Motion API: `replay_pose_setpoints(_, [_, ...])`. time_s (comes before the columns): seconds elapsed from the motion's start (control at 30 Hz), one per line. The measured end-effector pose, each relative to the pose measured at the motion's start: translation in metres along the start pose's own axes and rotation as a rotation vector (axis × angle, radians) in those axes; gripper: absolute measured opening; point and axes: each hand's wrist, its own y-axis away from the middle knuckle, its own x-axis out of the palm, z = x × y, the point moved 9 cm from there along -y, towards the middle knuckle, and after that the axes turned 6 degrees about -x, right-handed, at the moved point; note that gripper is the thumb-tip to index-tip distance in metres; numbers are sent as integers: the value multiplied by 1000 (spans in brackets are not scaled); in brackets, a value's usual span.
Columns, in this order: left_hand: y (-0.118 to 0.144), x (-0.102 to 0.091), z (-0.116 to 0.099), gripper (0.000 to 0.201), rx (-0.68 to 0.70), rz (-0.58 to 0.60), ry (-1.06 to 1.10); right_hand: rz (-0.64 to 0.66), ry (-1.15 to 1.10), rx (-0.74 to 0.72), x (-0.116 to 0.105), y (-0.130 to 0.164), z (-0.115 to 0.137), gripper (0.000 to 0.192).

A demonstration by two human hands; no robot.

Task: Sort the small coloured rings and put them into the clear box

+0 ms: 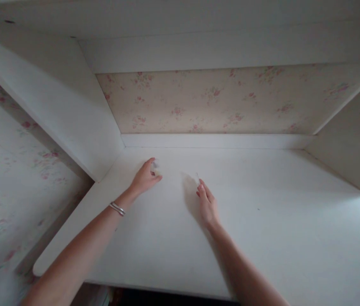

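Note:
My left hand (144, 177) is over the back left of the white desk top (167, 238), a silver bangle on its wrist. Its thumb and fingers curve around a small pale, partly see-through object (156, 167), too blurred to name. To the right of it, my right hand (207, 203) pinches a thin clear stick-like piece (197, 177) between thumb and fingers. That piece points up and away, and its exact kind does not show. A soft shadow of the right hand and forearm falls on the desk.
A white side panel (59, 93) stands at the left and another panel (352, 136) at the right. Overhead runs a white shelf (199, 25). Floral wallpaper (212, 102) covers the back wall above a low white ledge (218, 140). The desk's rounded corner (38, 267) is at front left.

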Motion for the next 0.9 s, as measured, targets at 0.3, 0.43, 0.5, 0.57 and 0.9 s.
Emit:
replay_pose_setpoints(0.3, [-27, -10, 2, 66, 222, 128, -818, 7, -9, -19, 0, 1, 9, 58])
replay_pose_setpoints(0.43, [-27, -15, -8, 64, 245, 125, -804, 6, 37, -42, -1, 0, 15, 55])
replay_pose_setpoints(0.5, [-26, -22, -13, 63, 205, 79, -756, 10, 72, -56, -2, 0, 19, 53])
replay_pose_setpoints(0.57, [-22, -29, -17, 63, 148, 12, -652, 12, 94, -68, -2, 0, 22, 51])
replay_pose_setpoints(0.9, [58, 43, -35, 89, -144, 176, 810, -2, 189, -218, -1, 7, 35, 50])
